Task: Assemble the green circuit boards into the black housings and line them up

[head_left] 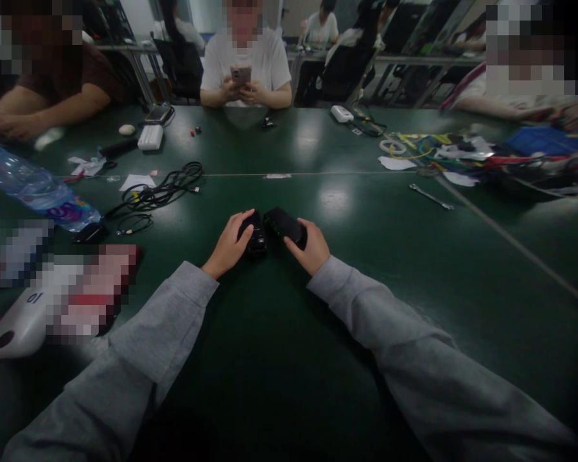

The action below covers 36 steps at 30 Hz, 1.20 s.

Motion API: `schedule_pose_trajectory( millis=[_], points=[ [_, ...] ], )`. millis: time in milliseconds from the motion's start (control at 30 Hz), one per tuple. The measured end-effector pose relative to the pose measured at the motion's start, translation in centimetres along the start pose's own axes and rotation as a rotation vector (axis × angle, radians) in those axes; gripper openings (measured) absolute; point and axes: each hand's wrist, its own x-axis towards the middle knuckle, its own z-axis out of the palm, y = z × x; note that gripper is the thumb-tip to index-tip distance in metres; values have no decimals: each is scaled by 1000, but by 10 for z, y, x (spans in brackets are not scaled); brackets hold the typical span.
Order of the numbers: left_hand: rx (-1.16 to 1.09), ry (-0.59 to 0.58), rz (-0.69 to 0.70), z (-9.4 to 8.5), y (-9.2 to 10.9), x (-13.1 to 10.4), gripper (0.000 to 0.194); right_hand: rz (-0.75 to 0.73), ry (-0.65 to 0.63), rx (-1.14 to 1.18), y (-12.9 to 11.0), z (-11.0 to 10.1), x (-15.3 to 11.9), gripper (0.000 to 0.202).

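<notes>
On the dark green table (260, 321), my left hand (231, 242) is closed round the left side of a small black device (257, 239) with pale marks on its top. My right hand (311, 247) grips the near right end of a black box (283, 224) that shows small green spots along its side. The box lies at a slant, its far end close beside the device. Whether the two touch, I cannot tell. Both forearms are in grey sleeves, and some fingers are hidden behind the things held.
Left are coiled black cables (164, 189), a plastic bottle (43, 186) lying on its side, a white case (24, 321) and a white adapter (150, 137). Right are a wrench (431, 196) and a heap of wires (510, 154). Across sits a person (245, 64) with a phone.
</notes>
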Motion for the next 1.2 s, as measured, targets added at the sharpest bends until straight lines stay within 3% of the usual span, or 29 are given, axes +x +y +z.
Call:
schedule_pose_trajectory(
  millis=[167, 400, 833, 1200],
  points=[
    [1, 10, 5, 1, 0, 0, 47, 26, -36, 40, -1, -1, 0, 50],
    [1, 17, 12, 0, 1, 1, 45, -206, -64, -144, -13, -7, -5, 59],
    [12, 7, -2, -1, 3, 0, 45, -130, 32, 35, -12, -5, -1, 41],
    [5, 18, 7, 0, 2, 0, 45, -163, -3, -116, -14, -7, -3, 42]
  ],
)
